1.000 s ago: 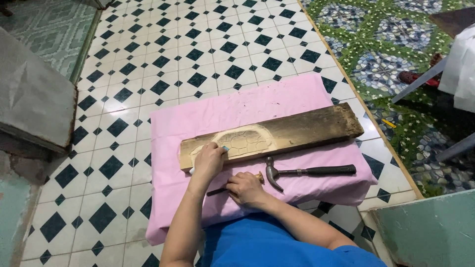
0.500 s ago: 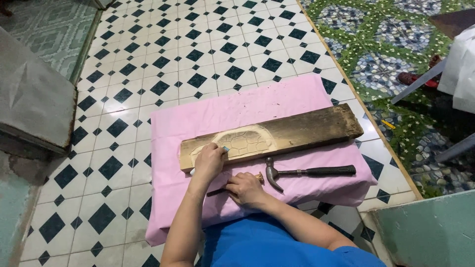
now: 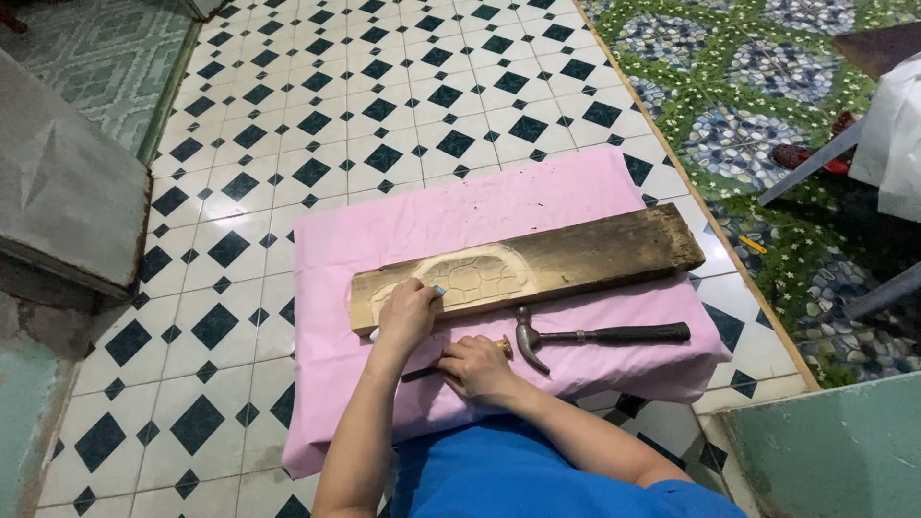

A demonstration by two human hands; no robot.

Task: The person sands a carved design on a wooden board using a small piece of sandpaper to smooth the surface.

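The tool under the right hand (image 3: 477, 365) is mostly hidden: only a dark tip and a brass-coloured end show, so its kind is unclear. That hand is closed around it. The left hand (image 3: 407, 314) rests curled on the carved end of the wooden plank (image 3: 537, 264), fingertip detail unreadable. The plank lies across a pink cloth (image 3: 480, 206), a claw hammer (image 3: 595, 337) just beside it.

White floor tiles (image 3: 384, 105) with dark diamonds, green floral pebble-pattern floor (image 3: 767, 115) at right, grey concrete slab (image 3: 58, 201) left, teal wall (image 3: 835, 451) corner.
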